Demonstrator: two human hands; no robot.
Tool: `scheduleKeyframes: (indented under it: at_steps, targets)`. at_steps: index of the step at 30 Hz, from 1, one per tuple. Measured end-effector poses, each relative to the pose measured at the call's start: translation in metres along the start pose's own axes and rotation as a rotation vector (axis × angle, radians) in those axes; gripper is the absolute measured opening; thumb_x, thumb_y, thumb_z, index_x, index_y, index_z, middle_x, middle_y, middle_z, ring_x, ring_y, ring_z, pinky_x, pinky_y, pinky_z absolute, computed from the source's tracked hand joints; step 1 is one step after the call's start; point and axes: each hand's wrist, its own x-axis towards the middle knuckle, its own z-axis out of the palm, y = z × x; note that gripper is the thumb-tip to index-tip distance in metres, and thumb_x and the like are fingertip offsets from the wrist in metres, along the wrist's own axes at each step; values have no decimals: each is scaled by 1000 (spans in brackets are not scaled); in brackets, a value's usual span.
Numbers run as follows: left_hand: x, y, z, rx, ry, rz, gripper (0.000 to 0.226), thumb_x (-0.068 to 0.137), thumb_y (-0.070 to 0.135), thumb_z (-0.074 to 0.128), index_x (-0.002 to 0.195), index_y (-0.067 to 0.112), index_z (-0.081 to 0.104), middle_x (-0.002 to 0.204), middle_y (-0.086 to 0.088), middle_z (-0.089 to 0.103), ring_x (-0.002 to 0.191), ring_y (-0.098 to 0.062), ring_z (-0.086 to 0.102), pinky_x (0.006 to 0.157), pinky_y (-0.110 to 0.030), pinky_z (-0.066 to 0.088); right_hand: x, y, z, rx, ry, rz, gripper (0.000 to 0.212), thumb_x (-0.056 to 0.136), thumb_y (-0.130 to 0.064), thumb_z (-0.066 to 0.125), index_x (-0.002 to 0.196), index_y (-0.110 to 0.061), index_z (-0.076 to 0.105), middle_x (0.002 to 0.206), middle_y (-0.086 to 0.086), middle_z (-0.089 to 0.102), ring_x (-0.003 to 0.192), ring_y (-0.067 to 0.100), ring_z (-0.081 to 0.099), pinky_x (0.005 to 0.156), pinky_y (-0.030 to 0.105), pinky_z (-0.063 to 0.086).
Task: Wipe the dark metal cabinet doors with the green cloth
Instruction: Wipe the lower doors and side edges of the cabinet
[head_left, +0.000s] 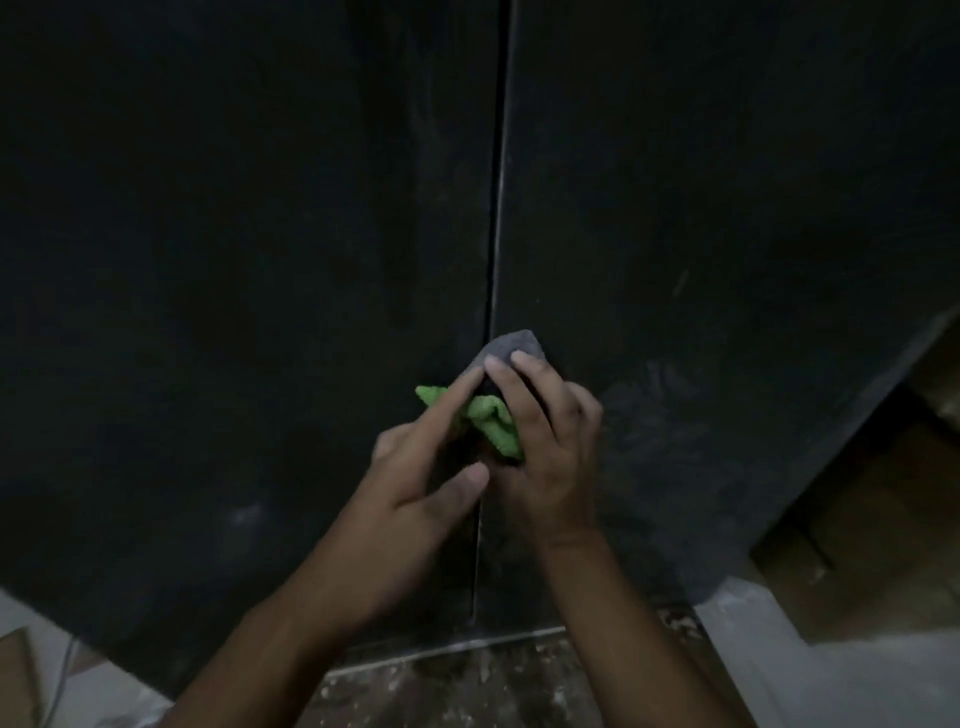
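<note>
**Entry: my hands at the cabinet, dim light.**

- Left hand (426, 467): forearm enters from 7 o'clock. The index finger is straight, points to 1 o'clock and lies across the cloth (493, 421). The thumb is spread wide and grips nothing. The other fingers are hidden behind the hand.
- Right hand (550, 441): forearm enters from 5 o'clock, back of the hand toward me. The fingers are bent over the cloth and hold it against the doors (234, 260).
- Cloth: bunched between both hands, just below centre, at the seam (496, 208). Much of it is hidden under my right palm.
- Grey patch (511, 345): under my right fingertips. I cannot tell whether it is part of the cloth.
- Floor (467, 686): at 6 o'clock, speckled and blurred.
- Cardboard (857, 519): at 4 o'clock, partly hidden by the cabinet.
</note>
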Motion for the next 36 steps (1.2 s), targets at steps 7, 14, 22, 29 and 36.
scheduleKeyframes:
  at_steps: [7,14,22,29,36]
  targets:
    - [11,39,-55,685,512,231,58,83,25,56,138,39,43,131,23,48,126,-5,29,105,-15,22,88,-30,8,130,178,-22,35,92,-12,68,126,-6,65,137,9,54,123,16,49,103,26,32]
    - [40,95,-91,979,621,299,74,94,30,53,157,26,15,162,-9,2,142,-25,9,118,-50,15,81,-14,-7,54,-26,-344,25,92,-12,71,116,-7,72,134,4,61,122,13,54,94,38,46]
    - [36,122,-120,1037,599,263,78,90,22,62,156,21,20,162,-6,5,148,-27,7,116,-67,10,194,-36,-36,59,30,-298,37,89,-4,70,126,-6,67,134,9,61,109,34,62,103,35,42]
    - [43,149,-131,1036,534,308,76,88,19,62,154,21,24,162,-7,3,147,-27,9,113,-67,21,181,-33,-28,-38,-378,-817,36,94,-7,61,129,-16,63,140,1,58,108,28,61,95,41,50]
    - [43,138,-127,1120,481,268,88,88,23,61,158,22,8,165,-6,-10,150,-29,-2,116,-62,9,207,-20,-52,-67,-192,-591,40,91,-7,64,130,-12,64,139,3,59,106,29,60,92,42,51]
